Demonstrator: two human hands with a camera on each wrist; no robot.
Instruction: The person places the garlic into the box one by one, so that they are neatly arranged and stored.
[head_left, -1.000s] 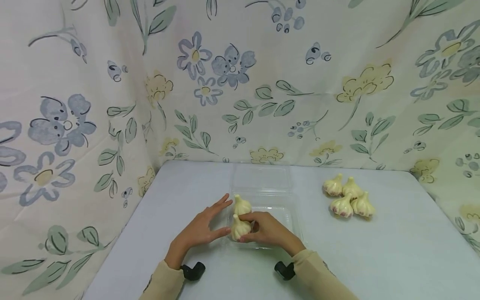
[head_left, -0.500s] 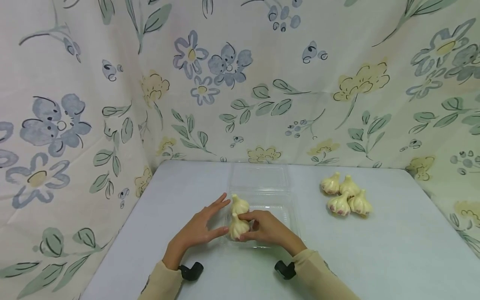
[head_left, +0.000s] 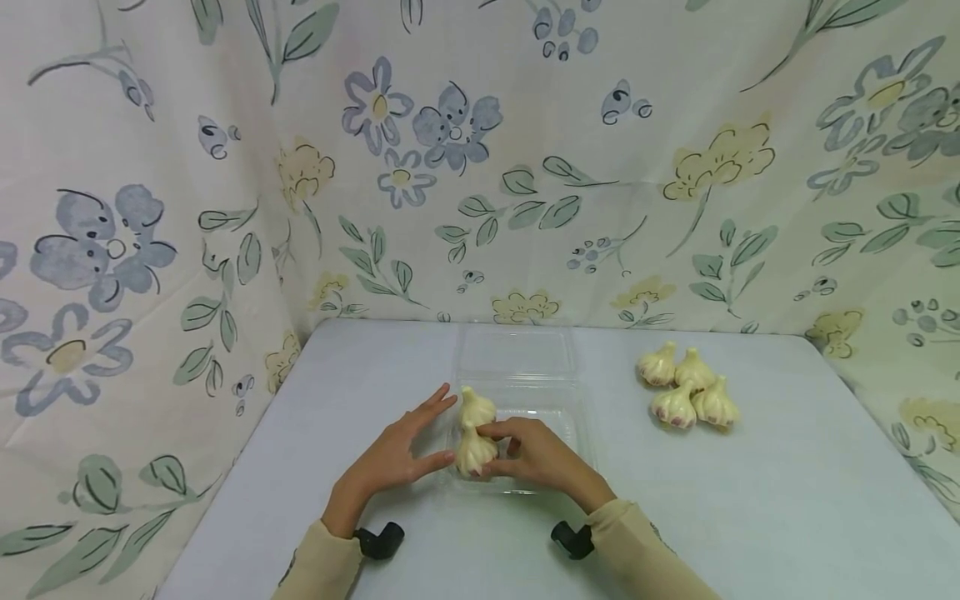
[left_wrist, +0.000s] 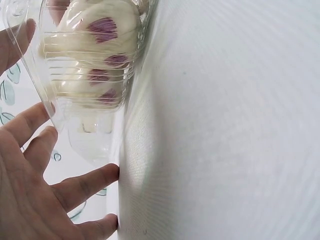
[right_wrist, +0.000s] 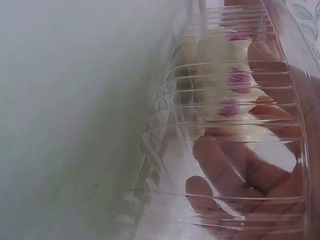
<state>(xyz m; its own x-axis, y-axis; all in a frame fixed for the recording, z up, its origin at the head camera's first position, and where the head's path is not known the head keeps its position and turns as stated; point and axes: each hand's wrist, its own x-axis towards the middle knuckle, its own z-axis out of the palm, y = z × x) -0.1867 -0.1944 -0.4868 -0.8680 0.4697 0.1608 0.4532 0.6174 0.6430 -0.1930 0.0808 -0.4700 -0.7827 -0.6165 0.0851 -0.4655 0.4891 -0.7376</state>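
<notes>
A clear plastic clamshell container (head_left: 551, 429) lies with its lid (head_left: 516, 354) folded back. Along its left side sit two garlic bulbs, a rear bulb (head_left: 477, 409) and a front bulb (head_left: 474, 457). My right hand (head_left: 538, 460) reaches into the container and holds the front bulb between thumb and fingers. In the right wrist view, the fingers (right_wrist: 212, 155) show through the ridged plastic wall. My left hand (head_left: 393, 454) is spread beside the container's left edge. In the left wrist view, some of its fingers (left_wrist: 35, 120) reach the rim, while others meet the table.
Several more garlic bulbs (head_left: 686, 387) are grouped at the back right of the white table (head_left: 787, 483). A floral curtain (head_left: 480, 167) hangs behind the table and along its left side. Black wrist cameras (head_left: 381, 542) are worn on both wrists.
The head view has shifted slightly, so the scene sits a little further left. Both hands and the garlic bulbs keep nearly the same places relative to the container.
</notes>
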